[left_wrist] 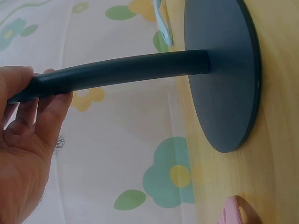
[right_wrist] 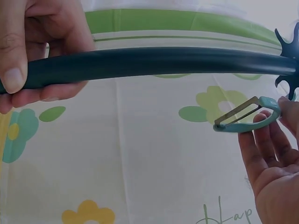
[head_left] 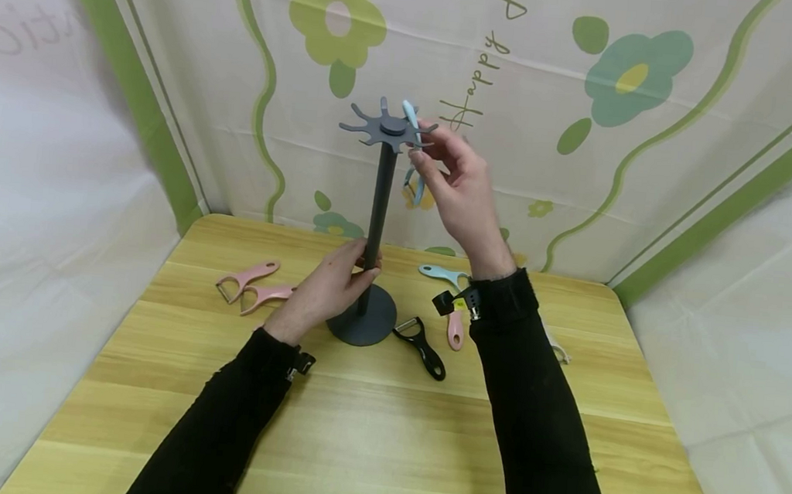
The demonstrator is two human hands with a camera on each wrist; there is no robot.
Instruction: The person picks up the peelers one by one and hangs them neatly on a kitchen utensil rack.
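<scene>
A dark grey stand has a round base (head_left: 379, 319), an upright pole (head_left: 381, 199) and a top ring of curved hooks (head_left: 377, 129). My left hand (head_left: 323, 286) grips the pole low down, thumb on one side and fingers on the other, as the left wrist view also shows. Up at the hooks, my right hand (head_left: 462, 186) pinches a light blue peeler (head_left: 419, 192) by its handle. The peeler hangs blade end down, its handle against the hooks on the right side. Whether a hook passes through the handle's hole cannot be told.
Two pink peelers (head_left: 270, 294) lie left of the base. Right of it are a black peeler (head_left: 429, 357), another light blue peeler (head_left: 439, 271) and a pink one (head_left: 455, 331). A whitish peeler (head_left: 559, 353) is partly hidden by the right sleeve. A patterned curtain (head_left: 483, 207) hangs behind the table.
</scene>
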